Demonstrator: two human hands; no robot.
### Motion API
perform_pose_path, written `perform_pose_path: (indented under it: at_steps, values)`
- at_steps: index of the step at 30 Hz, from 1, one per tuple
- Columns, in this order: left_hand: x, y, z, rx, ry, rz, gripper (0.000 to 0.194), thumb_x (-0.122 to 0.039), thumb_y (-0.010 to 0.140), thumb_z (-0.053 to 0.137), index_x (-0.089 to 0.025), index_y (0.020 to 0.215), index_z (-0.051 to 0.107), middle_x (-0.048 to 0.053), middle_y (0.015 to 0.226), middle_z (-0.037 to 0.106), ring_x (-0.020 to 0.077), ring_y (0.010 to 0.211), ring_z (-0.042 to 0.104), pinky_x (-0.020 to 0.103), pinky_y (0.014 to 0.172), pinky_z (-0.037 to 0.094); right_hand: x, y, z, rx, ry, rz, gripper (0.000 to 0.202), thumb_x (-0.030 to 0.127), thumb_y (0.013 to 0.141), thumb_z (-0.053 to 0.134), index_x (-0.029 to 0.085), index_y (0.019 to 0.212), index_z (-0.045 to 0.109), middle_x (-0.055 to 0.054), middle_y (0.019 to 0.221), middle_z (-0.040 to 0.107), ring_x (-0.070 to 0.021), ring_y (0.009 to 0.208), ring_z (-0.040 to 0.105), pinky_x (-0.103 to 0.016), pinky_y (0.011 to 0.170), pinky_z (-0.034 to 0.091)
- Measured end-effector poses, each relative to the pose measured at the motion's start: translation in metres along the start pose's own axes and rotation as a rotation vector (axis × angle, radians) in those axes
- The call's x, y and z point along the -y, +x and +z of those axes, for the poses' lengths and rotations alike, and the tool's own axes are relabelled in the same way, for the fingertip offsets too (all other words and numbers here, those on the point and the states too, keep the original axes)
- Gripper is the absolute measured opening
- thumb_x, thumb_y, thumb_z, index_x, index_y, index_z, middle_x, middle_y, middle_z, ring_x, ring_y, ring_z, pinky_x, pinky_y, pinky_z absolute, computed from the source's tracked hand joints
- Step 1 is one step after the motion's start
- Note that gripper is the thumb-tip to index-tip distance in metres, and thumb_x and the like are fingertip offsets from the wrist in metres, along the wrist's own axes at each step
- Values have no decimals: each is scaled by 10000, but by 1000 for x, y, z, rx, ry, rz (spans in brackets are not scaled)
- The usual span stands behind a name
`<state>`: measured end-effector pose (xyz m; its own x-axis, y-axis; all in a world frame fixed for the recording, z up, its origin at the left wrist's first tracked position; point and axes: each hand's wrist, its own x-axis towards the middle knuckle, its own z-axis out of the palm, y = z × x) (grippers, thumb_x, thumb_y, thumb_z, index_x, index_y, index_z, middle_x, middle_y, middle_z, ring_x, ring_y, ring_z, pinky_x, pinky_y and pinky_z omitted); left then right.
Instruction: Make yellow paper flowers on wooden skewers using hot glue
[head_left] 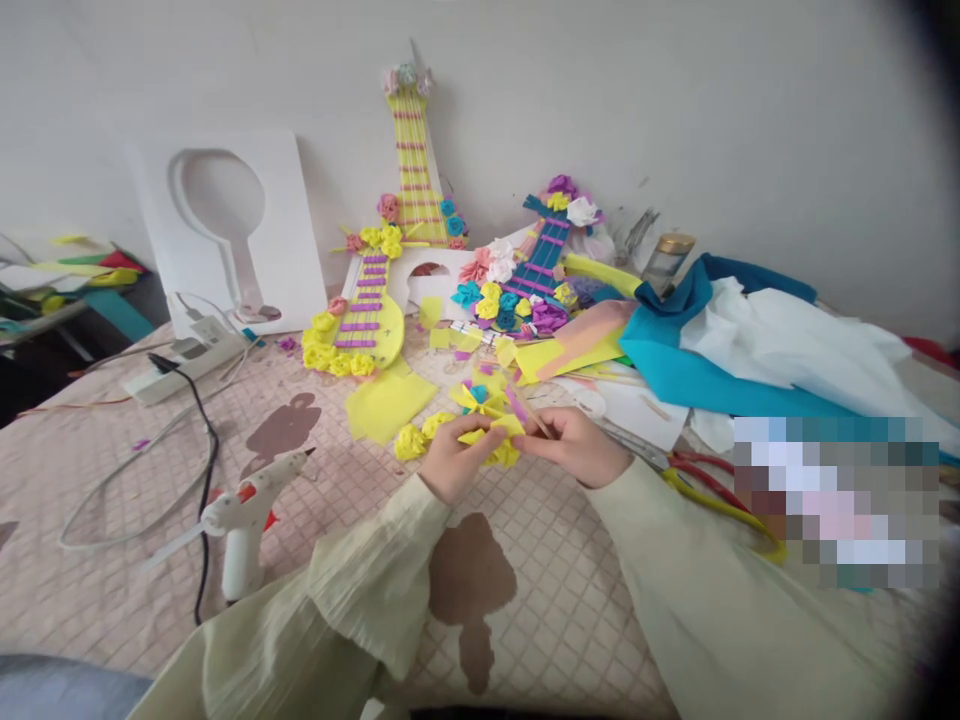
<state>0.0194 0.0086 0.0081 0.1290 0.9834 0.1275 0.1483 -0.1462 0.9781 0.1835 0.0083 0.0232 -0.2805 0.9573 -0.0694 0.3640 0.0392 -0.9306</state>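
Note:
My left hand (455, 460) pinches a small folded piece of yellow crepe paper (510, 426) between thumb and fingers. My right hand (576, 447) is closed on a thin wooden stick (541, 424), its fingertips meeting the yellow paper. A strip of purple paper (516, 403) shows by the stick. Close to my left fingers lie yellow paper flowers (409, 442) and a teal flower (474, 397). Just behind them are flat yellow paper sheets (390, 400). My fingers hide part of the piece.
At left are a glue gun (247, 510), its cable and a power strip (184, 360). Flower-trimmed paper instruments (364, 310) and a white board with a cut-out (300, 230) lean at the wall. Scissors (705, 480), teal paper (660, 350) and a jar (667, 258) are at right.

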Motion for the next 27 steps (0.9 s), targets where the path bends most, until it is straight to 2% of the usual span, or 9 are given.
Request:
perform_pose_path:
  at_steps: [3, 5, 8, 11, 13, 17, 21, 27]
  values:
    - [0, -2, -3, 34, 4, 3, 200, -361, 639, 639, -161, 642, 649, -6, 616, 603, 122, 619, 543, 216, 601, 443, 4, -7, 0, 27, -39, -35, 240, 384, 705, 577, 145, 697, 555, 38, 570, 453, -82, 509, 380, -221, 473, 288]
    - [2, -3, -4, 31, -1, -10, 190, -346, 653, 624, -159, 629, 642, -6, 604, 606, 121, 603, 544, 214, 582, 444, 9, -12, -1, -50, -126, -106, 280, 424, 771, 506, 154, 793, 575, 12, 648, 517, -97, 547, 429, -229, 496, 330]
    - [6, -3, -5, -4, -43, -63, 172, -327, 651, 623, -159, 641, 656, 4, 628, 633, 131, 615, 560, 218, 580, 457, 15, -19, -4, -154, -339, -196, 309, 394, 853, 386, 172, 839, 601, -26, 681, 582, -138, 627, 520, -252, 559, 385]
    - [9, -4, -5, 12, -84, -94, 167, -310, 667, 609, -160, 666, 684, 13, 666, 658, 147, 660, 582, 231, 619, 473, 12, -21, -4, -147, -545, -311, 279, 345, 853, 409, 189, 811, 635, -51, 729, 644, -164, 685, 573, -272, 616, 412]
    - [9, -5, -5, 28, -100, -86, 167, -293, 673, 603, -163, 714, 700, 17, 694, 667, 155, 685, 590, 240, 636, 477, 8, -20, -2, -122, -635, -339, 272, 323, 852, 418, 193, 785, 649, -59, 761, 663, -168, 690, 586, -276, 617, 418]
    - [9, -6, -6, 45, -123, -75, 200, -261, 646, 626, -159, 801, 701, 26, 727, 673, 158, 691, 596, 242, 633, 478, 1, -18, 1, -111, -693, -328, 271, 301, 854, 419, 190, 807, 661, -68, 816, 674, -173, 718, 597, -285, 638, 427]
    - [8, -6, -8, 63, -123, -89, 154, -265, 635, 633, -160, 732, 690, 4, 646, 640, 124, 594, 568, 214, 553, 456, 0, -18, 1, -130, -702, -342, 264, 303, 852, 426, 189, 830, 663, -68, 851, 676, -165, 715, 598, -283, 642, 431]
    - [6, -6, -8, 96, -169, -107, 167, -230, 623, 650, -151, 768, 675, 21, 734, 661, 118, 646, 585, 214, 613, 476, 0, -18, 1, -118, -710, -380, 260, 287, 856, 423, 183, 840, 661, -62, 847, 673, -153, 706, 590, -280, 646, 430]
